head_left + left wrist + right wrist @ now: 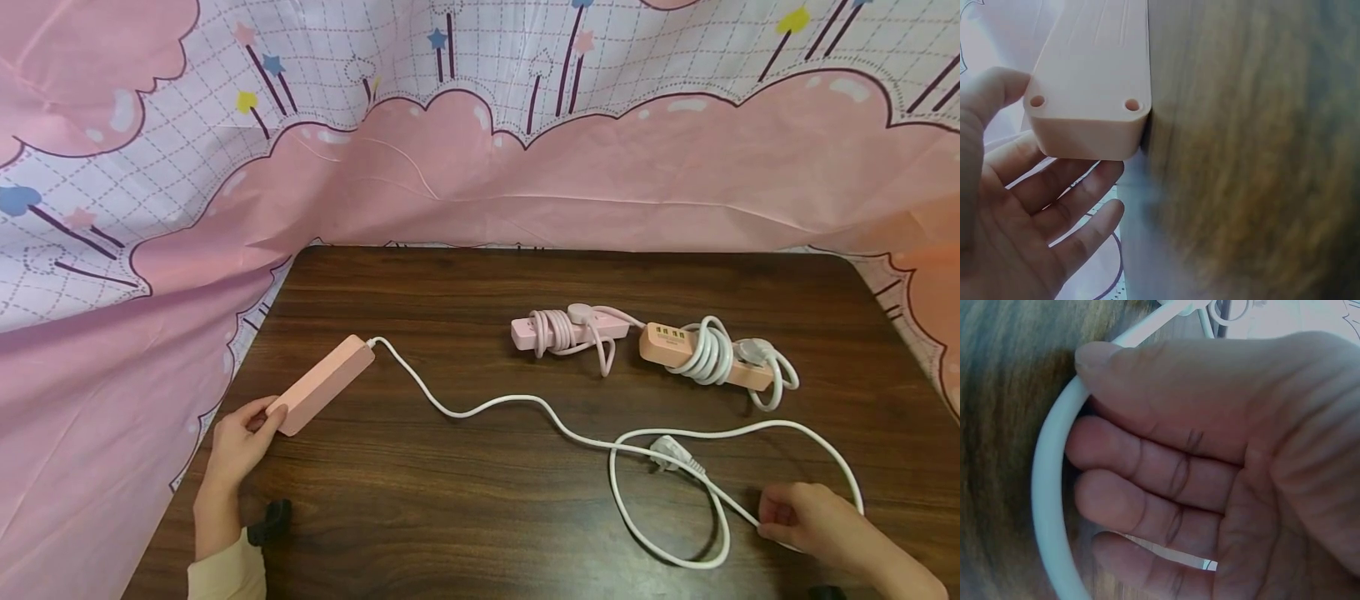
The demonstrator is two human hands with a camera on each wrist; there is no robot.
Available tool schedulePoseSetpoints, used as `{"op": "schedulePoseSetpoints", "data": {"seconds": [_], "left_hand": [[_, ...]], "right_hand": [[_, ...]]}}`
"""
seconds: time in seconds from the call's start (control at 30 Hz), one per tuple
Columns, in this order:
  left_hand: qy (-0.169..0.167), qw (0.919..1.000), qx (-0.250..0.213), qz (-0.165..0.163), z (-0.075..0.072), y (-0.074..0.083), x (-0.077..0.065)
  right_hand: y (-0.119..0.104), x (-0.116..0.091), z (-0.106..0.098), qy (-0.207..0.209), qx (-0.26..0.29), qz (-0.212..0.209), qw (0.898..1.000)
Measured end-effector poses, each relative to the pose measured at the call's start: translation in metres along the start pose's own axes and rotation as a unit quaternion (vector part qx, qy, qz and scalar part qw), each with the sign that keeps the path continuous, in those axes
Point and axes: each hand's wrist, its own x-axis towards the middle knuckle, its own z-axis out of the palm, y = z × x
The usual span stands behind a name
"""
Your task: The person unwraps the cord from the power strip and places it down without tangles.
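Note:
A peach-pink power strip [324, 385] lies at the table's left, its long side slanting toward the back. My left hand [238, 440] pinches its near end between thumb and fingers. Two screw holes show on the strip's end [1085, 106] in the left wrist view. From its far end a white cord [517, 398] runs across to the right, loops round and ends in a white plug [675, 452]. At the front right my right hand [810, 521] pinches the cord, its thumb pressed on it and fingers curled in the right wrist view.
Behind the cord lie a pink power strip [523, 333] and an orange-peach one [660, 343], each wrapped in its own cord. The dark wooden table [420, 292] is backed by a pink patterned cloth [600, 183], which also hangs along the left side.

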Motion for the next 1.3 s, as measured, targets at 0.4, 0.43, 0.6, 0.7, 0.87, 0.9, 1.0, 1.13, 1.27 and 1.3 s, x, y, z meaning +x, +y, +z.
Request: {"op": "schedulePoseSetpoints", "data": {"seconds": [0.4, 0.43, 0.6, 0.7, 0.87, 0.9, 1.0, 1.13, 1.27, 1.3], "left_hand": [[0.064, 0.9954, -0.021, 0.068, 0.004, 0.023, 0.008], [0.061, 0.9952, -0.028, 0.072, 0.005, 0.027, 0.009], [0.042, 0.9944, -0.047, 0.085, 0.011, 0.048, 0.018], [0.029, 0.9945, -0.044, 0.090, 0.019, 0.057, 0.025], [0.002, 0.9927, -0.055, 0.107, 0.037, 0.072, 0.038], [-0.005, 0.9920, -0.060, 0.111, 0.040, 0.075, 0.040], [-0.029, 0.9891, -0.087, 0.115, 0.051, 0.085, 0.046], [-0.061, 0.9818, -0.122, 0.132, 0.068, 0.099, 0.054], [-0.095, 0.9758, -0.117, 0.159, 0.086, 0.115, 0.062], [-0.105, 0.9745, -0.116, 0.161, 0.089, 0.120, 0.063]], "right_hand": [[-0.004, 0.006, 0.001, 0.025, 0.004, -0.024, 0.999], [-0.005, 0.008, 0.000, 0.031, 0.001, -0.028, 0.999], [-0.015, 0.025, -0.009, 0.089, -0.028, -0.039, 0.995], [-0.021, 0.038, -0.017, 0.128, -0.046, -0.032, 0.990], [-0.028, 0.058, -0.028, 0.150, -0.055, -0.003, 0.987], [-0.030, 0.062, -0.029, 0.151, -0.054, -0.001, 0.987], [-0.033, 0.073, -0.033, 0.152, -0.049, -0.005, 0.987], [-0.035, 0.089, -0.034, 0.158, -0.050, -0.031, 0.986], [-0.036, 0.107, -0.034, 0.166, -0.039, -0.073, 0.983], [-0.037, 0.111, -0.034, 0.166, -0.035, -0.079, 0.982]]}}
